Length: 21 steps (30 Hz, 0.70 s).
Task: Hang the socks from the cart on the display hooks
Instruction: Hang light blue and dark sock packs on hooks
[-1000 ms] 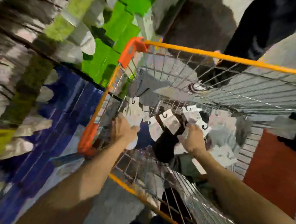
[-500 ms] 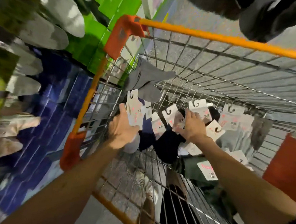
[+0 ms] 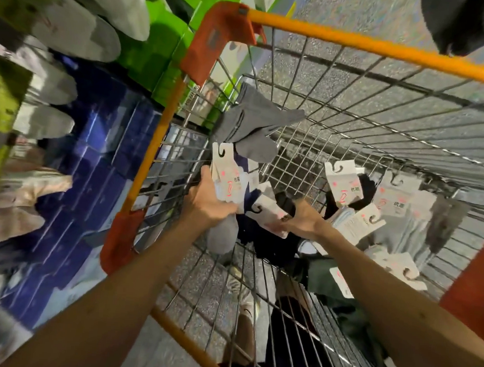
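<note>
orange tubing rims the wire cart [image 3: 357,40], and both bare arms reach down into its basket. the left hand [image 3: 208,206] is clamped round a stack of sock packs [image 3: 227,179]; their white header cards with black hooks stand up above the fingers, and a pale grey sock toe [image 3: 222,236] hangs below the fist. the right hand [image 3: 303,221] is just beside it, and the two hands are not touching. its fingers lie along the lower edge of another header card [image 3: 270,213], which sits on dark socks; whether it actually pinches that card i cannot tell.

loose grey socks [image 3: 250,124] are draped on the wire at the cart's far left corner, just above the held stack. further right, more carded packs lean against the basket wall, one with black socks [image 3: 345,184] and one with light grey socks [image 3: 395,204].

outside the cart on the left, white display socks [image 3: 74,37] hang in rows, blurred, with blue boxes [image 3: 88,179] below them and green boxes [image 3: 158,50] behind the cart's corner. a shoe [image 3: 245,300] shows through the mesh floor.
</note>
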Each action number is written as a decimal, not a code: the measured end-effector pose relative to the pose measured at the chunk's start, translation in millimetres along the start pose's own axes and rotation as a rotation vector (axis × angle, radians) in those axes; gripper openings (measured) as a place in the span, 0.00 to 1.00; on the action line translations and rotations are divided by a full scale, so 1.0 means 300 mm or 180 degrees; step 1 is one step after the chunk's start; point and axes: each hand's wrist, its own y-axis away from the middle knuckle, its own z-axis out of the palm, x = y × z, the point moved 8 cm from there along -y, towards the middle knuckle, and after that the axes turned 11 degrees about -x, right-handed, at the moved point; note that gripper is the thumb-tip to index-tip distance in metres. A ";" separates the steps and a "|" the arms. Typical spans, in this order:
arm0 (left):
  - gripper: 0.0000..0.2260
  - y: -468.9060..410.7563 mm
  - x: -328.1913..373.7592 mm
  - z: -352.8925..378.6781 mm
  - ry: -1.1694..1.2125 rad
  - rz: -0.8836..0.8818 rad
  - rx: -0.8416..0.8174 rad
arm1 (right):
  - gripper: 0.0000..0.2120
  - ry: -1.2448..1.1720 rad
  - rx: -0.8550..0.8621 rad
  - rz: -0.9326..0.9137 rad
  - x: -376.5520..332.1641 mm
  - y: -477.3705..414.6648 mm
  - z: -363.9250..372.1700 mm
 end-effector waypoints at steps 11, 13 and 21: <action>0.34 -0.002 -0.028 -0.009 0.0040 0.0032 -0.0060 | 0.34 -0.0769 0.0708 0.0547 -0.043 0.036 0.116; 0.35 -0.002 -0.033 -0.016 -0.0002 0.0088 -0.0059 | 0.31 -0.1198 0.0647 0.0477 -0.041 0.030 0.101; 0.49 -0.011 -0.067 0.029 0.1170 0.0611 -0.0612 | 0.11 -0.1397 -0.0110 -0.0262 -0.015 0.065 0.015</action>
